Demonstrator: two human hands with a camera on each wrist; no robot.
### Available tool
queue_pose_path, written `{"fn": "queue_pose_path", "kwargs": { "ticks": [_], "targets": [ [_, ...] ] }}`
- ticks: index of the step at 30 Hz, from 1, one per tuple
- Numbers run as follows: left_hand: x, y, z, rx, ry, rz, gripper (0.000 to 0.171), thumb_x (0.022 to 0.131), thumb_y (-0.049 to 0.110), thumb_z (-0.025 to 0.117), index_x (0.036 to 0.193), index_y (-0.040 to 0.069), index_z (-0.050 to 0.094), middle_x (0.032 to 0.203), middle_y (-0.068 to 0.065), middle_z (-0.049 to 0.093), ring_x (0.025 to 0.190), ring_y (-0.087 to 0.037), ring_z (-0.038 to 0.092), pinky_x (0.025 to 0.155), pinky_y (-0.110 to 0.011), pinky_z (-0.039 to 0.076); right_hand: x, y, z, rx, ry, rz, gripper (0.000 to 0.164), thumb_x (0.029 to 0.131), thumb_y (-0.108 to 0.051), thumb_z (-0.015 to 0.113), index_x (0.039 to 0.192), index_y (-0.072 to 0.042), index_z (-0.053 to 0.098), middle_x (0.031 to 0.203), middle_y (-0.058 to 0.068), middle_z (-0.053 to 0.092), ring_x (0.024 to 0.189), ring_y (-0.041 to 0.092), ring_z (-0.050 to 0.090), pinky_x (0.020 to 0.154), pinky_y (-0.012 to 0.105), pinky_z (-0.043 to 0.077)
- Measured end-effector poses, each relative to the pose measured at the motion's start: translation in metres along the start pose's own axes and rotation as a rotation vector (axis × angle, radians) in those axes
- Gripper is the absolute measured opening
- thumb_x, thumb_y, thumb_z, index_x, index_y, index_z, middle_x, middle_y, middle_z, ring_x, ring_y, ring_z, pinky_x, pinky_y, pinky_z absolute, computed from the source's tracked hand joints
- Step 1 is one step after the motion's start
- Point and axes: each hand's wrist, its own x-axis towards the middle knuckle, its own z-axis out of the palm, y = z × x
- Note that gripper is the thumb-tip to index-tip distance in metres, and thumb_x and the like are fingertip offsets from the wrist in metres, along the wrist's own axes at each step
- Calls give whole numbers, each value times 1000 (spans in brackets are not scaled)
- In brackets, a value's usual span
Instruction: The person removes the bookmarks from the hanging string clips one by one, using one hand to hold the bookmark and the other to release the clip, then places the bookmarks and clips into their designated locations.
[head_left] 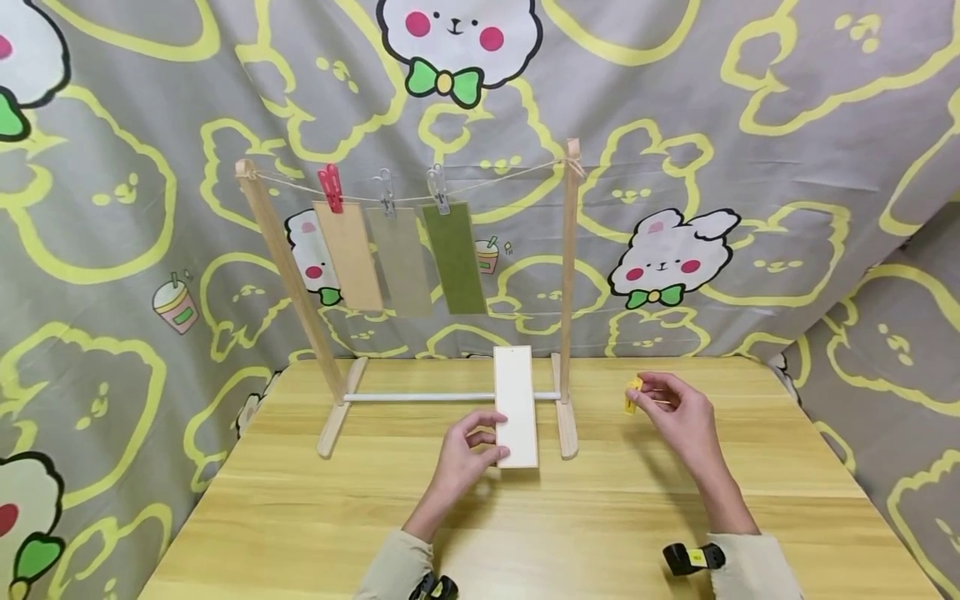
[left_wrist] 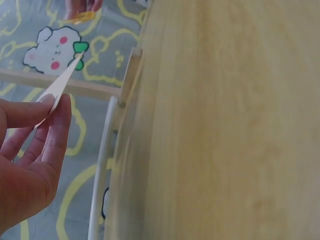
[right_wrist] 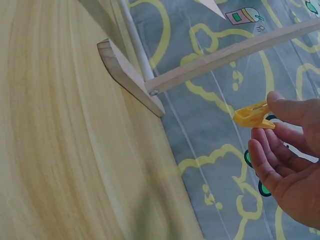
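Observation:
My left hand (head_left: 467,454) pinches a white rectangular card (head_left: 516,408) by its left edge, holding it up over the table before the rack's right post. In the left wrist view the card (left_wrist: 61,82) shows nearly edge-on between thumb and fingers. To the right of the rack, my right hand (head_left: 684,417) pinches a yellow clothespin (head_left: 632,397); the right wrist view shows the clothespin (right_wrist: 252,116) between thumb and fingertips. On the rack's string hang a peach card (head_left: 349,258) under a red clothespin (head_left: 330,188), and a grey card (head_left: 402,265) and green card (head_left: 455,260) under clear clothespins.
The wooden rack has a left post (head_left: 288,275), a right post (head_left: 569,275) and a white crossbar (head_left: 420,397) low between its feet. The string (head_left: 510,178) sags between the post tops. A patterned curtain (head_left: 675,100) hangs behind the wooden table (head_left: 300,525).

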Motion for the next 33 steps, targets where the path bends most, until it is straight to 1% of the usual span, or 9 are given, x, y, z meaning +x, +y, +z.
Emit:
{"fn": "queue_pose_path", "kwargs": {
  "ticks": [6,11,16,20,25,28,33],
  "targets": [
    [-2,3,-2,-19,14,-35,43,77,-22,74,116,-4,69,119,-22,62,87,-23,65,65,-25,60,0,3,2,-18,-28,3,34,93,-20,79,118,2,71,101,17,71,84,-6,62,74,7,53],
    [-2,3,-1,-39,-10,-61,42,77,-21,74,116,-5,69,119,-22,62,85,-21,64,62,-23,59,0,5,-1,-45,-20,26,33,93,-21,79,117,1,72,100,16,71,83,-6,61,71,7,52],
    [-2,4,-1,-46,-25,-83,42,77,-21,75,116,-5,68,118,-21,61,82,-17,63,60,-23,59,0,7,0,-93,-49,19,34,92,-23,79,116,0,73,99,14,72,82,-5,62,71,8,52],
    [1,5,-2,-41,-32,-81,42,78,-21,75,116,-6,68,119,-22,61,81,-15,63,61,-22,58,2,10,3,-119,-54,18,33,92,-23,80,114,-1,73,98,12,73,83,5,66,69,9,52],
    [-1,7,-2,-32,-33,-116,41,78,-21,75,116,-7,67,116,-21,61,79,-15,61,62,-21,57,4,12,6,-151,-89,26,33,92,-24,80,113,1,73,96,12,73,86,20,68,68,13,52],
    [-4,8,-1,-29,-50,-137,41,78,-21,74,116,-7,67,114,-21,61,78,-14,60,61,-21,56,4,13,7,-176,-107,41,34,91,-24,80,112,2,73,96,11,72,86,23,68,67,15,52],
    [-8,6,2,-38,-64,-159,41,78,-21,74,116,-8,67,112,-20,60,75,-14,58,59,-20,54,4,14,7,-199,-121,43,36,91,-25,81,111,3,73,94,11,72,84,22,68,66,16,52]
  ]
}}
